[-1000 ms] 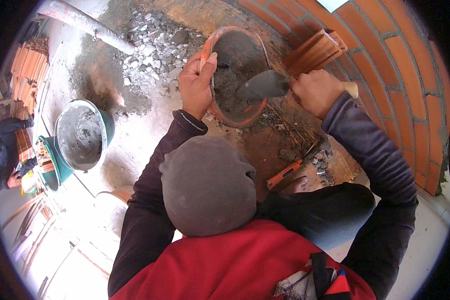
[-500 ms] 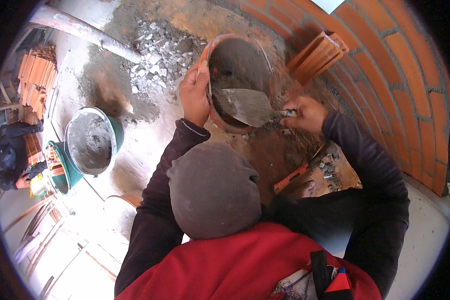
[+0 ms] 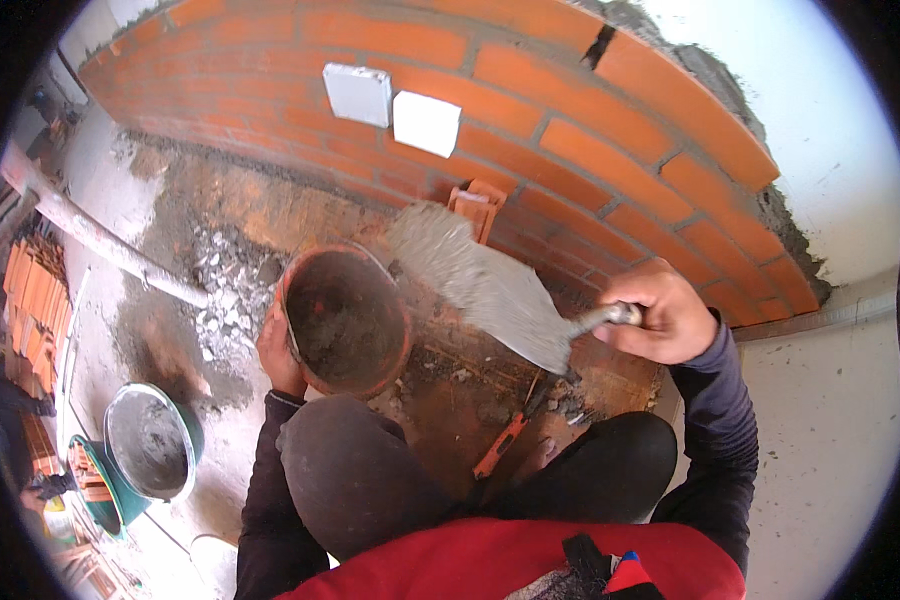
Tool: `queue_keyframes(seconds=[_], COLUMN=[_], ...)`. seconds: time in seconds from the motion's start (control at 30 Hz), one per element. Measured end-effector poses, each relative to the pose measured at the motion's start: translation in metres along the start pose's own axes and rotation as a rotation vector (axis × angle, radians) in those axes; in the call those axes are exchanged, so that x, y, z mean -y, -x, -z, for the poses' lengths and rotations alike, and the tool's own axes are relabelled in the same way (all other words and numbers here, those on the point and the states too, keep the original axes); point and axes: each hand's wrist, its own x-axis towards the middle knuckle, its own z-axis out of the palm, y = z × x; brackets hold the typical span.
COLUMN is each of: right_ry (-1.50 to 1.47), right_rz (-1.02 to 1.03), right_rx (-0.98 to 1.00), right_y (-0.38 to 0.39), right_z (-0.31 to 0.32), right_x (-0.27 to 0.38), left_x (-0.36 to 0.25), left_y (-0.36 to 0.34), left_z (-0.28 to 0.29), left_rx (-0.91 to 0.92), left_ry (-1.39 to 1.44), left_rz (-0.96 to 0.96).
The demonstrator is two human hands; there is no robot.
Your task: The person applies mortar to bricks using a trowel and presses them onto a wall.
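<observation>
My left hand (image 3: 282,352) grips the near-left rim of an orange bucket (image 3: 398,345), its inside smeared with grey mortar. The bucket tilts so its mouth faces up toward me. My right hand (image 3: 660,315) is closed around the handle of a trowel (image 3: 520,315), held out right of the bucket, in front of the brick wall (image 3: 390,95). Wet mortar (image 3: 432,245) stretches from the blade's far end, blurred by motion; whether it has left the blade I cannot tell. A hollow brick (image 3: 478,208) stands against the wall just beyond it.
An orange tool (image 3: 502,447) lies on the floor by my foot. Left are a pail of mortar (image 3: 150,445), a green bucket (image 3: 95,490) with brick pieces, rubble (image 3: 235,290), a slanting pole (image 3: 110,245) and stacked bricks (image 3: 35,310). Another person's hand (image 3: 32,498) shows at far left.
My right hand has lifted the trowel out of the bucket, now loaded with mortar, and moved it right toward the wall. My left hand stays on the bucket. The view has tilted up.
</observation>
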Motion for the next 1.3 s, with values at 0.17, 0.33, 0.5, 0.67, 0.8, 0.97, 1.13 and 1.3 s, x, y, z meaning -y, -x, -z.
queue_keyframes(seconds=[0.17, 0.33, 0.5, 0.67, 0.8, 0.97, 1.13, 1.3], right_ry=[-0.302, -0.573, -0.37, 0.185, 0.091, -0.209, 0.112, 0.782], right_rz=[0.051, -0.356, -0.275, -0.18, -0.229, -0.35, -0.293, -0.295], right_rx=[0.142, -0.394, -0.539, -0.484, -0.527, -0.6, -0.66, -0.762], right_y=[0.02, 0.019, 0.036, 0.001, -0.007, 0.008, 0.023, 0.032], right_z=[0.045, 0.07, 0.064, 0.062, 0.066, 0.062, 0.058, 0.047], right_x=[-0.007, -0.062, -0.052, -0.057, -0.073, -0.076, -0.072, -0.024], left_x=[-0.005, -0.03, 0.012, -0.014, -0.016, -0.015, 0.001, -0.008], left_y=[0.001, -0.001, 0.003, 0.003, 0.001, -0.002, 0.002, 0.0], left_z=[-0.002, -0.019, -0.008, -0.009, -0.015, -0.007, -0.004, -0.012], left_rx=[-0.024, -0.026, -0.022, -0.022, -0.013, 0.025, -0.005, -0.02], left_ry=[0.221, 0.521, 0.267, 0.318, 0.432, 0.308, 0.484, 0.4], left_rz=[0.087, 0.189, 0.079, 0.123, 0.147, 0.07, 0.164, 0.14])
